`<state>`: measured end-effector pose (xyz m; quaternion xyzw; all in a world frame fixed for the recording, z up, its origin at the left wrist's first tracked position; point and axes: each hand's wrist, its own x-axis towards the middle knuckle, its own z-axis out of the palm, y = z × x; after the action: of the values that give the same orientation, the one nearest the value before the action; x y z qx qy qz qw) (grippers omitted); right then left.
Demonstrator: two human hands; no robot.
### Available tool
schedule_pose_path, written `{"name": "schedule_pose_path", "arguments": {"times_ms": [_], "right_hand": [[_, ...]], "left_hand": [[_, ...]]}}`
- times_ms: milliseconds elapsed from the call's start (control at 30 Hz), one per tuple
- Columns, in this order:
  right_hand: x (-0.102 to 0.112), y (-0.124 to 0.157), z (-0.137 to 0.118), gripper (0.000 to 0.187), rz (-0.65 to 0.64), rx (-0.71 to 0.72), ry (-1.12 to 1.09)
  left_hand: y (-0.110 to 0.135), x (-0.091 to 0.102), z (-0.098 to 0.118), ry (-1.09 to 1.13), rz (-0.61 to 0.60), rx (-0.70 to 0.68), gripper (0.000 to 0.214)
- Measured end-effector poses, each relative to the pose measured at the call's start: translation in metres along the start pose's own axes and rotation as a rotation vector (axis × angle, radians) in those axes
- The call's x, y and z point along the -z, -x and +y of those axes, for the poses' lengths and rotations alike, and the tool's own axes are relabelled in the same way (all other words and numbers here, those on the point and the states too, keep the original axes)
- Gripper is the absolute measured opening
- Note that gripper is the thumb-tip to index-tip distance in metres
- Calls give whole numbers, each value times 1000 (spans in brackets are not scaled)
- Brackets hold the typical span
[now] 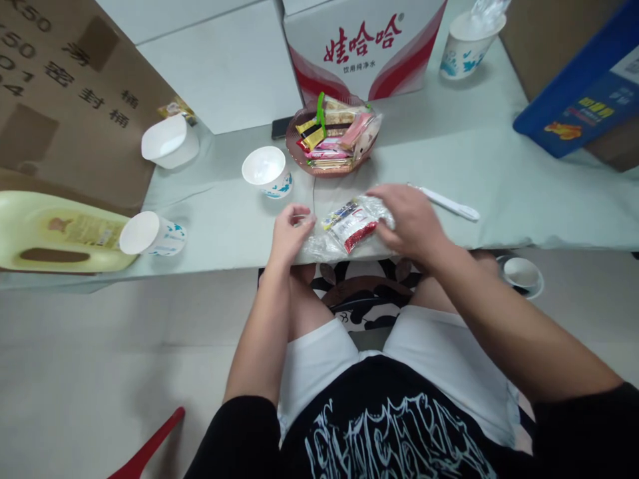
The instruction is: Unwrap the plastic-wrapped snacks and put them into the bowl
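A clear plastic bag of wrapped snacks lies at the near edge of the pale green table. My left hand pinches the bag's left end with curled fingers. My right hand lies over the bag's right end, fingers bent down onto it. Just behind the bag stands a brownish glass bowl heaped with several wrapped snack bars.
A paper cup stands left of the bowl, another cup lies on its side by a yellow jug. A white tub, a white utensil, a red-and-white carton, a far cup and cardboard boxes ring the table.
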<state>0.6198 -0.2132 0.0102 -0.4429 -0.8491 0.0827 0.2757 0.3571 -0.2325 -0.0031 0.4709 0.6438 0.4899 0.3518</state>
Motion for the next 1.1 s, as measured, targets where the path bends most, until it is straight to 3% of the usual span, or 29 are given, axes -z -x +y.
{"name": "schedule_pose_path", "arguments": {"times_ms": [100, 167, 267, 367, 500, 667, 733, 867, 1000, 1100], "right_hand": [[-12, -7, -19, 46, -198, 139, 70], [-17, -6, -22, 34, -239, 181, 122], [-17, 1, -18, 31, -145, 183, 130], [-12, 9, -15, 37, -67, 167, 116], [-9, 23, -13, 24, -77, 226, 131], [-1, 46, -6, 18, -133, 312, 49], [3, 48, -5, 24, -170, 313, 19], [-1, 28, -11, 33, -109, 241, 12], [-21, -3, -18, 47, -324, 330, -22], [-33, -21, -19, 75, -428, 302, 75]], "left_hand": [[2, -7, 4, -27, -2, 60, 18], [2, -11, 5, 30, 53, 68, 24], [1, -16, 6, 109, 92, 44, 28], [2, -21, 8, 212, 133, 130, 28], [2, -23, 13, 421, 144, 303, 19], [-3, -20, 6, 576, 107, 405, 20], [-5, -21, 4, 619, 98, 434, 24], [-5, -26, 10, 698, 38, 425, 25], [-3, -31, 26, 700, -16, 424, 21], [-2, -30, 37, 698, -55, 407, 22]]}}
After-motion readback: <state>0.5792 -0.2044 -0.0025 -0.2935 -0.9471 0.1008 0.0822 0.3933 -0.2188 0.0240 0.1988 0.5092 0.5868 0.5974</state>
